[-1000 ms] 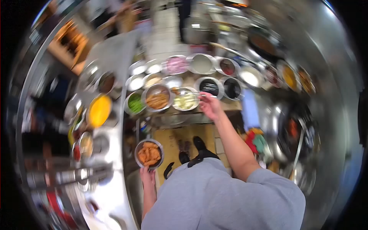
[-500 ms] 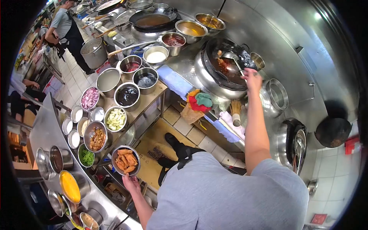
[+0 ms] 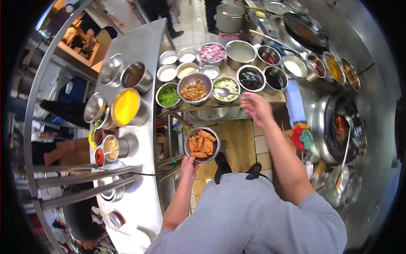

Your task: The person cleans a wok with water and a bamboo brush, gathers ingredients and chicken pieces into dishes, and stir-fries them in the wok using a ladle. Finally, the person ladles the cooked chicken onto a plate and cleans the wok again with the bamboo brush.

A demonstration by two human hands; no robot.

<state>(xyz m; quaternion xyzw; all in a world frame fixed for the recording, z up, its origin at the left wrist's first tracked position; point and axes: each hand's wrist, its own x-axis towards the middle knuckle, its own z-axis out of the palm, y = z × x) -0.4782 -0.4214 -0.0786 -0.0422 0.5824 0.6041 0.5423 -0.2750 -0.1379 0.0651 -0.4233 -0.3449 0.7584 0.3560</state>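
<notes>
My left hand grips the rim of a metal bowl that holds browned, fried-looking pieces, and it is held out over the floor. Out in front, my right hand has its thumb and forefinger at the handle end of a metal spoon. The spoon's head is over a bowl of chopped pale-green pieces. Beside that stand a bowl of small browned pieces and a pot of dark liquid. A ladle rests in the wok on my right, with no hand on it.
Several pots and bowls crowd the shelf ahead, including chopped purple onion and chopped greens. A steel counter runs along my left, with a pot of yellow liquid. Coloured cloths lie near the stove. People stand beyond the shelf.
My view has turned left. My right hand has let go of the ladle at the wok and moved to the spoon over the chopped pale-green pieces. My left hand still holds the bowl.
</notes>
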